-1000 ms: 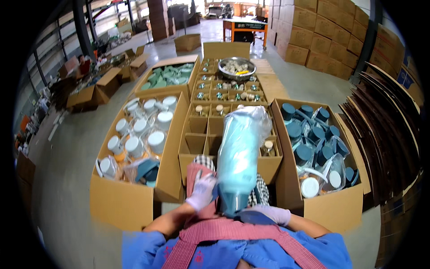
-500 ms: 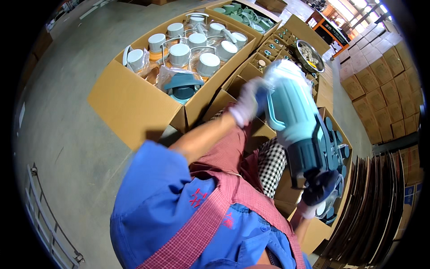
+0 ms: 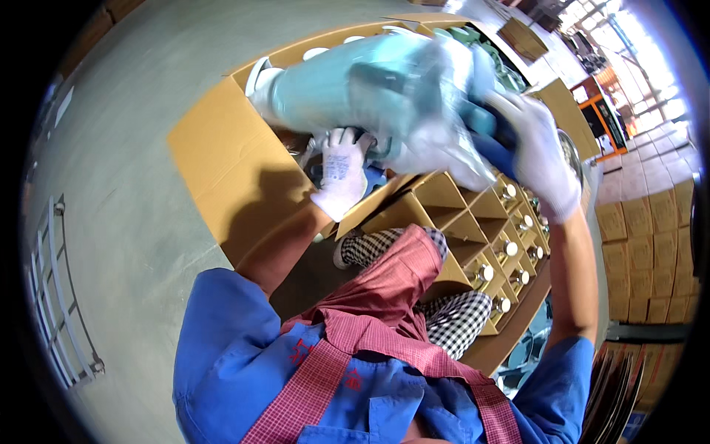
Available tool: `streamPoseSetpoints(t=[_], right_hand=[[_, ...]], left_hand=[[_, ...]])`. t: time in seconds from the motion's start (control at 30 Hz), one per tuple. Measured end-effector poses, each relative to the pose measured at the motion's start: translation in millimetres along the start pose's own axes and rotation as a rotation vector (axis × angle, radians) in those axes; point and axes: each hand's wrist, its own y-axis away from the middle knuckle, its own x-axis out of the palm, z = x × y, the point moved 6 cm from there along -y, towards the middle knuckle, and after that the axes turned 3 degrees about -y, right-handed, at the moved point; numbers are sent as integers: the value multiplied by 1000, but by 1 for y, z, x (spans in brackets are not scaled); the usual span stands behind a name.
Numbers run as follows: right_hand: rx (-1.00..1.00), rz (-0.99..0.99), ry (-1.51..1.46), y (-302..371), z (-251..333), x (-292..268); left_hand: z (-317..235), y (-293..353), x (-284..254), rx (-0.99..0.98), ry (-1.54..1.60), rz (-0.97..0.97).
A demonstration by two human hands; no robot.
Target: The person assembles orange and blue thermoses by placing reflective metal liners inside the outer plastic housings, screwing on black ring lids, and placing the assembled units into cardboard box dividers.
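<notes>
Head view: a big turquoise container, wrapped in clear plastic, lies tilted on its side at 12 o'clock, over an open carton whose flap spreads toward 10 o'clock. Its right part is blurred. Just below its middle, the gloved left hand reaches up, fingers bent and close together at the container's underside; whether they grip it I cannot tell. At 2 o'clock the gloved right hand stands at the container's right end, fingers stretched toward 11 o'clock but too blurred to show a grip. A divided carton sits at 3 o'clock, with pale-topped bottles in several cells. A metal rack lies toward 9 o'clock on the floor.
</notes>
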Motion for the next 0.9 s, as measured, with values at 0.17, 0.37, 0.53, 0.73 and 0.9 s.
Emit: streamPoseSetpoints(t=[0.17, 0.37, 0.53, 0.73, 0.9], right_hand=[[-153, 40, 51, -76, -43, 112], [-206, 294, 206, -71, -37, 218], [241, 267, -418, -17, -58, 275], [695, -49, -129, 163, -114, 188], [1136, 374, -46, 438, -3, 112]], left_hand=[[22, -33, 63, -249, 103, 70], [69, -19, 90, 33, 260, 167], [-23, -46, 40, 523, 758, 781], [53, -161, 191, 232, 22, 309], [-19, -118, 227, 271, -41, 602]])
